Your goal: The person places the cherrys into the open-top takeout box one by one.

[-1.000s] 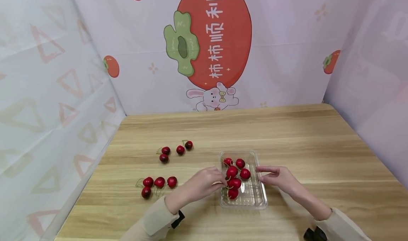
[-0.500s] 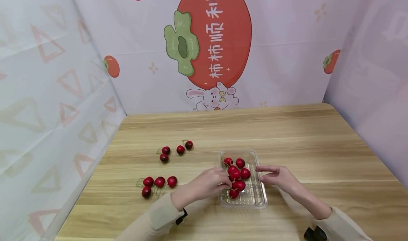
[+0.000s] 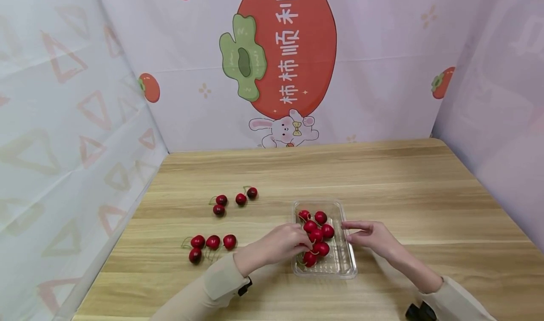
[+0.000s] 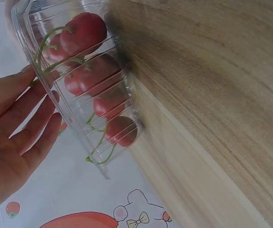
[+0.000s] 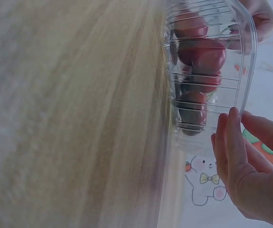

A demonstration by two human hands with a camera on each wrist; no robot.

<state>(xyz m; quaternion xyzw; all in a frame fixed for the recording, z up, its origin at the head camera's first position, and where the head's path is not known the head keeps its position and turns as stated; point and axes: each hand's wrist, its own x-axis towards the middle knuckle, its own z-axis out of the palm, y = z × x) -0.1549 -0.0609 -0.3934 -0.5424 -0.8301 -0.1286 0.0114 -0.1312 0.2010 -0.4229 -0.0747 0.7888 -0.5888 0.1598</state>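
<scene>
A clear plastic box holds several red cherries with green stems, bunched along its left side. My left hand reaches over the box's left rim. In the left wrist view, its thumb and index finger pinch a green cherry stem at the rim; which cherry hangs from it is hard to tell. On the other side, my right hand touches the box's right rim with straight fingers. The right wrist view has those fingertips against the outer wall of the box.
Cherries with stems lie on the wooden table to the left: a near cluster, and two pairs farther back, one pair beside the other. Printed cloth walls stand behind and at both sides.
My left hand has moved slightly right over the box, and cherries under it have shifted right. My right hand and the cherries on the table keep their places.
</scene>
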